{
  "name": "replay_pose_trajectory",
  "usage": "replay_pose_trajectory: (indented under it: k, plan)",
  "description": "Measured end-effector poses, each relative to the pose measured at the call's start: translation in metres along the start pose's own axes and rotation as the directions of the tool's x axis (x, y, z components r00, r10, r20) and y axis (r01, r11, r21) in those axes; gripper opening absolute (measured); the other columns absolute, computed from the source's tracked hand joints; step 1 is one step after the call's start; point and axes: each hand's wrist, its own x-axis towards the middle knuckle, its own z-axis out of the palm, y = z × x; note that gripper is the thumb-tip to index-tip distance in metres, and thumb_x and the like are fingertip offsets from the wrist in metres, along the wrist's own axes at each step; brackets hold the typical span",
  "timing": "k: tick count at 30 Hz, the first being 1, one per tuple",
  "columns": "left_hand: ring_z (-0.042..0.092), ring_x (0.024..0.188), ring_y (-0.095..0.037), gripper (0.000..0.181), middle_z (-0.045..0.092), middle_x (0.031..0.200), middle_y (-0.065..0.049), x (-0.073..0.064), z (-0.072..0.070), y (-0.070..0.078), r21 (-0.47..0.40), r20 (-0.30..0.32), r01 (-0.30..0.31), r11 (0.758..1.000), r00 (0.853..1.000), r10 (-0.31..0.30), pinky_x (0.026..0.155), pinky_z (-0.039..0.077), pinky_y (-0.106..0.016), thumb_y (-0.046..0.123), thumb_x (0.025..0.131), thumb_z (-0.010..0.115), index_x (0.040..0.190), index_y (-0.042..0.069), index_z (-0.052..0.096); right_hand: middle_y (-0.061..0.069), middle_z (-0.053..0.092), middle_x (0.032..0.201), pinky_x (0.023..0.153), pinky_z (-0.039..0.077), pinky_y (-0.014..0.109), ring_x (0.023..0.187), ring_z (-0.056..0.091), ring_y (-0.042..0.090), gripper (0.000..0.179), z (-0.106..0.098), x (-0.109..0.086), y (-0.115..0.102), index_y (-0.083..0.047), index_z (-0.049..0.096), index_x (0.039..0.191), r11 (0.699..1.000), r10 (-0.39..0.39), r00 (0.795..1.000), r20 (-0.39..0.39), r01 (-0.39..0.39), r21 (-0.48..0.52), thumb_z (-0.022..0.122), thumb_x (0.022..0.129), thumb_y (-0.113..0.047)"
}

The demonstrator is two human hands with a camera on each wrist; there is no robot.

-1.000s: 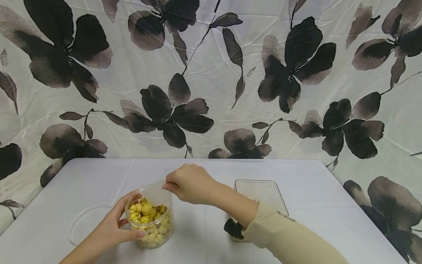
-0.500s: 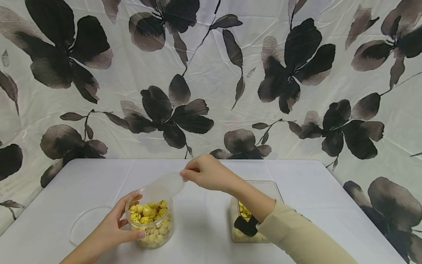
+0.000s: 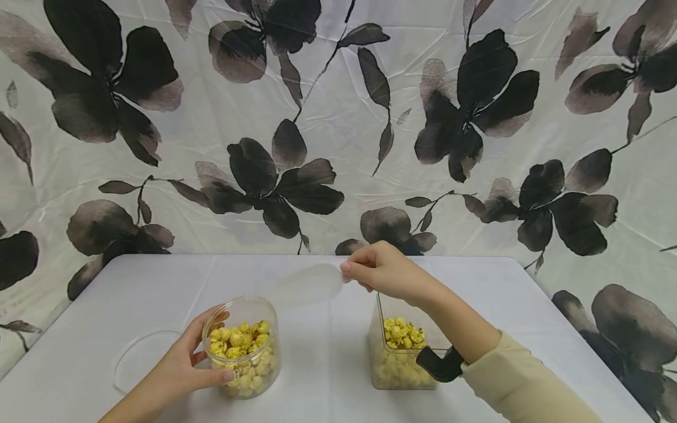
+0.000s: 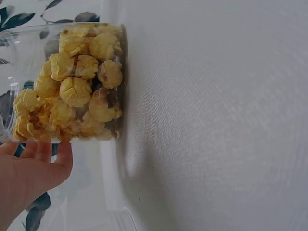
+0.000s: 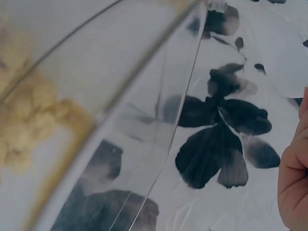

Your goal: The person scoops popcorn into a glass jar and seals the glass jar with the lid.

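Observation:
A clear round jar [image 3: 254, 376] part-filled with yellow popcorn [image 3: 233, 341] stands on the left of the table. Around its side my left hand [image 3: 185, 364] grips it, thumb at the front and fingers behind. The left wrist view shows the jar's wall [image 4: 29, 53] and fingertips against it. Up and to the right of the jar, my right hand [image 3: 386, 270] pinches the edge of a thin, translucent white rounded sheet [image 3: 312, 285], held in the air. That pale sheet [image 5: 284, 53] also appears beside my right hand [image 5: 294, 178] in the right wrist view.
A clear square container [image 3: 383, 376] with popcorn stands below my right forearm, which partly hides it. A clear round lid [image 3: 124, 352] lies flat at the left, partly behind my left wrist. Floral cloth [image 3: 338, 117] hangs behind the white table [image 3: 322, 376].
My right hand has drawn the translucent sheet up out of the jar's mouth and moved right, above the square container's far edge. The left hand keeps its hold on the jar.

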Motion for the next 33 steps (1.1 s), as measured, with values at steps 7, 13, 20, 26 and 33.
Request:
replay_pose_trajectory:
  k: [7,13,20,26,33]
  plan:
    - [0.019,0.133,-0.034,0.092,0.027,0.148,-0.016,0.000,0.000,0.000,-0.005,0.005,0.002,1.000,1.000,-0.002,0.094,0.033,-0.061,0.013,0.076,0.076,0.147,0.015,0.017,-0.001,0.036,0.053,0.051,0.027,0.026,0.050,0.031,0.014,0.022,-0.017,-0.015,0.007,-0.003,0.067,0.086,0.999,0.032,0.999,-0.014,-0.032,0.002,0.052,0.095,-0.016]
    - [0.022,0.132,-0.033,0.092,0.028,0.148,-0.015,0.000,-0.001,0.001,0.011,0.007,0.005,1.000,1.000,-0.005,0.096,0.034,-0.058,0.014,0.076,0.076,0.147,0.016,0.018,0.000,0.033,0.052,0.048,0.025,0.026,0.047,0.025,0.013,0.024,-0.030,-0.025,0.012,-0.001,0.066,0.089,0.999,0.054,0.998,-0.010,-0.054,0.008,0.051,0.097,-0.018]
    - [0.026,0.129,-0.024,0.093,0.030,0.147,-0.014,0.000,-0.001,0.000,0.030,-0.012,-0.016,0.999,1.000,0.016,0.094,0.036,-0.056,0.014,0.075,0.078,0.147,0.017,0.019,0.000,0.034,0.053,0.045,0.024,0.025,0.046,0.026,0.011,0.026,-0.044,-0.036,0.019,0.001,0.065,0.090,0.997,0.076,0.997,-0.015,-0.076,-0.006,0.051,0.096,-0.020]
    - [0.024,0.130,-0.036,0.095,0.028,0.147,-0.017,0.000,-0.003,0.003,0.027,-0.008,-0.017,0.999,1.000,0.017,0.091,0.036,-0.061,0.013,0.074,0.078,0.147,0.016,0.017,0.001,0.035,0.053,0.042,0.023,0.024,0.044,0.024,0.009,0.027,-0.054,-0.043,0.022,0.003,0.065,0.090,0.995,0.097,0.994,-0.042,-0.097,0.000,0.052,0.096,-0.020]
    - [0.023,0.132,-0.041,0.097,0.021,0.148,-0.021,-0.002,-0.007,0.000,0.027,0.007,0.000,1.000,1.000,0.000,0.091,0.037,-0.061,0.014,0.077,0.076,0.149,0.015,0.011,0.002,0.038,0.055,0.040,0.022,0.023,0.044,0.027,0.009,0.026,-0.063,-0.054,0.026,0.004,0.064,0.090,0.996,0.090,0.994,-0.058,-0.091,-0.011,0.053,0.096,-0.019]
